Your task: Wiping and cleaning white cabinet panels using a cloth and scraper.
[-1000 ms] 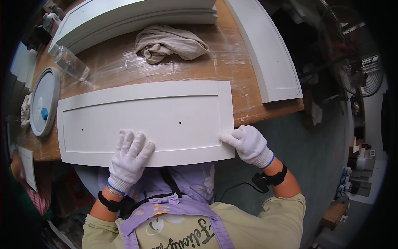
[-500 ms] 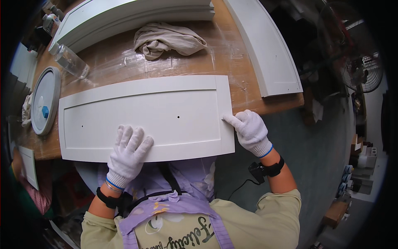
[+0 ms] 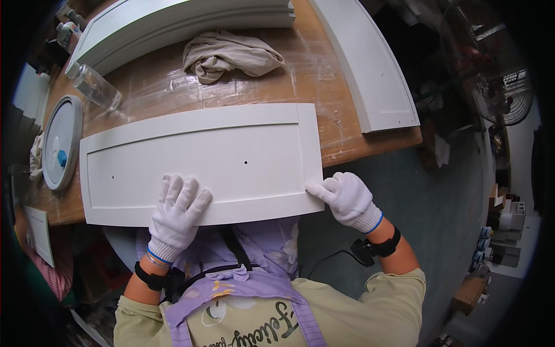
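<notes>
A white framed panel [image 3: 202, 144] with two small dark holes lies across the near edge of the table, overhanging toward me. My left hand [image 3: 176, 217], in a white knit glove, rests flat on its near rail with the fingers spread. At the panel's right end is my right hand [image 3: 347, 201], gloved the same way. One finger reaches onto the face of the right rail, while the others curl in beyond the edge. Whatever those curled fingers may hold is hidden.
Behind the panel on the brown table [image 3: 150, 104] lie a crumpled beige cloth [image 3: 231, 55], a clear bottle [image 3: 95, 87] and a round grey lid [image 3: 63, 141]. More white panels [image 3: 191, 23] are stacked at the back; a long white piece [image 3: 376, 75] lies right. A fan [image 3: 503, 98] stands far right.
My right hand has slid toward me along the panel's right end, its finger now nearer the front corner. The left hand stays in place on the panel.
</notes>
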### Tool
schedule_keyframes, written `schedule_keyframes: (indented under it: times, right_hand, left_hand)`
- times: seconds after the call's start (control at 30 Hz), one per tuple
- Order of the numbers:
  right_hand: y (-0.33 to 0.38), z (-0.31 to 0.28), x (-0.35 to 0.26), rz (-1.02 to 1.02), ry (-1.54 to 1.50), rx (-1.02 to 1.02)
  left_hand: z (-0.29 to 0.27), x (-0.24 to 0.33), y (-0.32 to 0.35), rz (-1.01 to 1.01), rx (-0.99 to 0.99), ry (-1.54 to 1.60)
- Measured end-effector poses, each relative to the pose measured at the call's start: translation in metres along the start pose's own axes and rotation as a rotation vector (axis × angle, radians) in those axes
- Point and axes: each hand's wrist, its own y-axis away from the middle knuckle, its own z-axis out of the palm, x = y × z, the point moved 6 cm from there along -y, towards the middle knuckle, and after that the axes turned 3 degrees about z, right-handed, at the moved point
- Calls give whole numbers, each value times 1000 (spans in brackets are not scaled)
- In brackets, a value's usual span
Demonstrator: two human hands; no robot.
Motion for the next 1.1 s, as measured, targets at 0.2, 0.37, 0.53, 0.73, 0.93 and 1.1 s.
schedule_keyframes:
  times: [0.2, 0.37, 0.53, 0.73, 0.93, 1.1]
  right_hand:
    - [-7, -7, 8, 53, -12, 44]
    - [5, 4, 0, 3, -39, -18]
    - [-5, -5, 6, 54, 18, 78]
    - [5, 0, -1, 6, -36, 16]
    - [7, -1, -1, 75, -77, 28]
    - [41, -9, 7, 260, -486, 96]
  left_hand:
    - [-1, 0, -1, 4, 6, -8]
    - [2, -1, 1, -12, -28, 4]
    - [0, 1, -1, -1, -6, -10]
    - [-1, 0, 1, -6, -21, -1]
    - [3, 1, -4, 11, -34, -8]
    - [5, 3, -3, 9, -122, 2]
